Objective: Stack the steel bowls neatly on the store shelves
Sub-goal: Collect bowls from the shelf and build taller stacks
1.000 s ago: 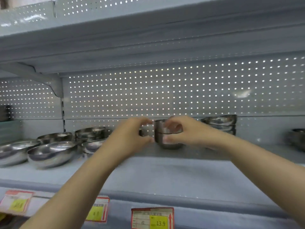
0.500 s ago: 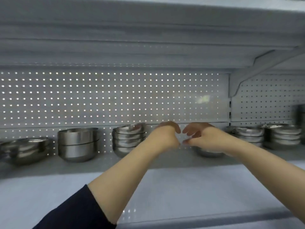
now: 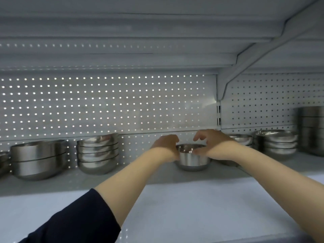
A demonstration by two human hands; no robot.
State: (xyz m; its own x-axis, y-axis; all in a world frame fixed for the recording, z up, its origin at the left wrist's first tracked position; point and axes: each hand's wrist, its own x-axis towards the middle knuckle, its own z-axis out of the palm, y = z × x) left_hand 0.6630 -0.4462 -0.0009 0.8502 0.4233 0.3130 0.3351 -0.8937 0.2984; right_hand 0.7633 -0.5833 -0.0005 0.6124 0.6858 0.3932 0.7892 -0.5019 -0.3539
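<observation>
While both arms reached in from the 6 o'clock edge of the view, the shelf (image 3: 175, 199) ran across the whole width, pale and flat, with a perforated back panel (image 3: 105, 106) behind it and another shelf's underside overhead.

Stock along the back, largest first:
- tall steel stack (image 3: 313, 130), at 3 o'clock of the hands, hard against the right edge of view;
- wide two-bowl stack (image 3: 38, 158), at 9 o'clock, well apart from the hands;
- five-bowl stack (image 3: 98, 153), just right of it, upper rims tilted slightly;
- shallow-bowl stack (image 3: 277, 142), between the tall stack and the hands;
- one more shallow stack (image 3: 240, 137), mostly hidden behind the right wrist.

Task item: small deep bowl (image 3: 192, 157), upright on the shelf at centre, near the back panel, standing alone.

Left hand (image 3: 165, 145): fingers curled round the bowl's 9 o'clock rim and wall, grasping it. Right hand (image 3: 213, 145): thumb and lower fingers pinched the 3 o'clock rim; upper fingers lifted loosely above the mouth.

Handling, judged not measured:
- thin polished steel, so probably light and rigid; no give under a squeeze;
- smooth wall, likely slippery against dry skin;
- rolled rim offers the surest purchase, taken at opposite sides as here;
- rounded base may rock if set down off-level;
- not fragile, though it would dent or clatter if dropped;
- nesting calls for the bowl to be level and centred over its match.
</observation>
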